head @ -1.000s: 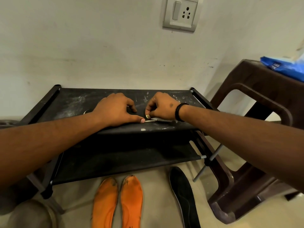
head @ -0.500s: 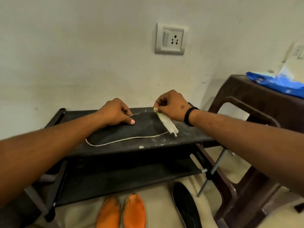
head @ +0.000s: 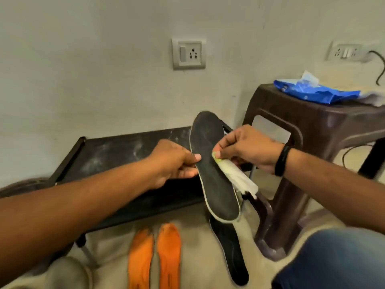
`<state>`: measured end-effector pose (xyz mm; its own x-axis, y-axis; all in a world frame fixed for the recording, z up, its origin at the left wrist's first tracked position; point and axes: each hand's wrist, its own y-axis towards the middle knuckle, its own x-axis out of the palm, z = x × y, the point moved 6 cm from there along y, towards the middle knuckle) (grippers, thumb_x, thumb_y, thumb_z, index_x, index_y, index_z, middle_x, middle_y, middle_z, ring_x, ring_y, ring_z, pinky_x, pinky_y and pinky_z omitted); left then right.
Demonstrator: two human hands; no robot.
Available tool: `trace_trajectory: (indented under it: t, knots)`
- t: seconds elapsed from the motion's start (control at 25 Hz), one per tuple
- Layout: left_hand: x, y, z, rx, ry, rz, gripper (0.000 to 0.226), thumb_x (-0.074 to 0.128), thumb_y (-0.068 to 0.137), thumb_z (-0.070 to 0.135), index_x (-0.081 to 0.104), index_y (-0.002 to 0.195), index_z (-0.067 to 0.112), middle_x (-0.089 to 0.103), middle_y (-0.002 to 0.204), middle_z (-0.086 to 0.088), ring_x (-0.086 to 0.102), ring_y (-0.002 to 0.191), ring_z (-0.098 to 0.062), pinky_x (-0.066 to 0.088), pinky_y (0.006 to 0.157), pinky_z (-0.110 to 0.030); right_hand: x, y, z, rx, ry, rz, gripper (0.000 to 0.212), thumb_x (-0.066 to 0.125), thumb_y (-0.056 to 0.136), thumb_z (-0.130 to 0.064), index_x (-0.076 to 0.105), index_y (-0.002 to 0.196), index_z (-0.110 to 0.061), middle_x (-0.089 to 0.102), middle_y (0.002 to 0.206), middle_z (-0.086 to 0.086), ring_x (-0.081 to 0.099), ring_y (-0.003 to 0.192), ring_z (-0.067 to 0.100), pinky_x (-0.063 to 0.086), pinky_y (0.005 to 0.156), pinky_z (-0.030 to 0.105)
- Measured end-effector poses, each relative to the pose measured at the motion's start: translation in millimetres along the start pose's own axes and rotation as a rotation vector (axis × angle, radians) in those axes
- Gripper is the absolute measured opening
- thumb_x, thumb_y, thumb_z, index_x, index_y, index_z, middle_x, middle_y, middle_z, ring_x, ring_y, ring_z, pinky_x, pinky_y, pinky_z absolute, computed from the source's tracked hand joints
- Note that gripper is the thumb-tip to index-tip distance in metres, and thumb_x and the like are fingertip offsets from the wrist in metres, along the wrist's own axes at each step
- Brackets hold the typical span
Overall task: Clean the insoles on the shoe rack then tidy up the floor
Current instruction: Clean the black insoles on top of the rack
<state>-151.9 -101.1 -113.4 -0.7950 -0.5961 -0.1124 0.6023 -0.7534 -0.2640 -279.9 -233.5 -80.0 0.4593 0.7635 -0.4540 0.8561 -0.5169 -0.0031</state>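
Dusty rack (head: 116, 151), flat black insole (head: 212, 170)

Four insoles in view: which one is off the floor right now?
The black insole held between the left hand and right hand; the other black insole and two orange insoles lie on the floor.

A black insole (head: 212, 170) with a pale edge is held up, tilted, above the front right corner of the rack (head: 116, 151); a white wipe (head: 235, 177) lies against its right edge; two orange insoles (head: 155, 259) lie side by side on the floor before the rack; another black insole (head: 231, 253) lies right of them.
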Motion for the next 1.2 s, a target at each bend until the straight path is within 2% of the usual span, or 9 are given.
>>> trace_trajectory:
  t: [0.12,0.36,0.48,0.56,0.72,0.84,0.96,1.08,1.2]
  knots:
    - [43,-17,-82,-0.228,-0.058,-0.086,0.01,0.072,0.089,0.001,0.068,0.094,-0.007,0.068,0.064,-0.014,0.067,0.05,-0.016,0.057,0.048,-0.022,30,-38,93,0.232,0.084,-0.198,0.009,0.074,0.079,-0.003,0.077,0.088,-0.002,0.071,0.08,0.012,0.063,0.07,0.018,0.052,0.067,0.03]
    - [63,-22,-227,-0.593,0.055,-0.15,0.018,0.067,0.094,0.006,0.065,0.106,-0.007,0.069,0.067,-0.011,0.069,0.059,-0.017,0.061,0.06,-0.027,95,-64,215,0.493,0.247,-0.354,0.01,0.071,0.082,0.0,0.075,0.091,0.003,0.07,0.078,0.014,0.064,0.064,0.012,0.051,0.056,0.02]
    - [53,1,-274,-0.662,0.096,-0.083,0.028,0.067,0.094,0.004,0.059,0.117,-0.009,0.067,0.071,-0.013,0.068,0.056,-0.017,0.061,0.057,-0.027,129,-50,260,0.517,0.282,-0.346,0.008,0.074,0.082,-0.003,0.077,0.089,-0.002,0.074,0.089,0.016,0.069,0.079,0.02,0.058,0.078,0.034]
    - [46,22,-296,-0.668,0.113,-0.025,0.027,0.067,0.094,0.003,0.058,0.116,-0.008,0.066,0.075,-0.015,0.068,0.054,-0.018,0.06,0.053,-0.027,150,-38,290,0.512,0.267,-0.277,0.007,0.075,0.081,-0.004,0.077,0.087,-0.004,0.075,0.089,0.013,0.069,0.082,0.018,0.056,0.078,0.032]
    - [36,56,-330,-0.619,0.118,0.136,0.013,0.068,0.093,0.003,0.055,0.092,0.004,0.064,0.075,-0.017,0.064,0.057,-0.023,0.061,0.056,-0.033,175,-19,323,0.456,0.242,-0.158,0.01,0.075,0.08,-0.001,0.078,0.08,-0.01,0.076,0.085,0.005,0.07,0.084,0.014,0.055,0.075,0.025]
    - [35,74,-350,-0.573,0.14,0.2,0.013,0.07,0.092,0.006,0.057,0.093,0.005,0.065,0.073,-0.014,0.062,0.057,-0.021,0.058,0.051,-0.031,177,-10,335,0.46,0.234,-0.08,0.014,0.074,0.081,-0.001,0.076,0.078,-0.014,0.076,0.087,0.005,0.071,0.087,0.014,0.053,0.078,0.021]
    - [33,84,-363,-0.546,0.146,0.247,0.017,0.072,0.091,0.006,0.06,0.102,0.0,0.065,0.073,-0.013,0.06,0.052,-0.018,0.053,0.043,-0.026,178,-9,341,0.498,0.221,-0.057,0.011,0.074,0.081,-0.002,0.076,0.081,-0.013,0.075,0.086,0.003,0.07,0.083,0.01,0.05,0.07,0.017]
    - [28,90,-368,-0.485,0.22,0.242,0.024,0.078,0.087,0.016,0.067,0.099,0.0,0.071,0.081,-0.015,0.067,0.059,-0.024,0.061,0.057,-0.036,175,-15,340,0.53,0.229,-0.044,0.008,0.071,0.084,-0.001,0.076,0.087,-0.006,0.073,0.083,0.002,0.065,0.075,0.007,0.049,0.06,0.013]
    - [32,83,-354,-0.302,0.438,0.292,0.019,0.08,0.084,0.027,0.067,0.095,0.019,0.07,0.092,0.003,0.067,0.082,-0.018,0.054,0.075,-0.032,163,-18,335,0.54,0.274,0.026,0.012,0.069,0.086,-0.002,0.076,0.083,-0.011,0.073,0.085,0.001,0.066,0.081,0.011,0.056,0.07,0.024]
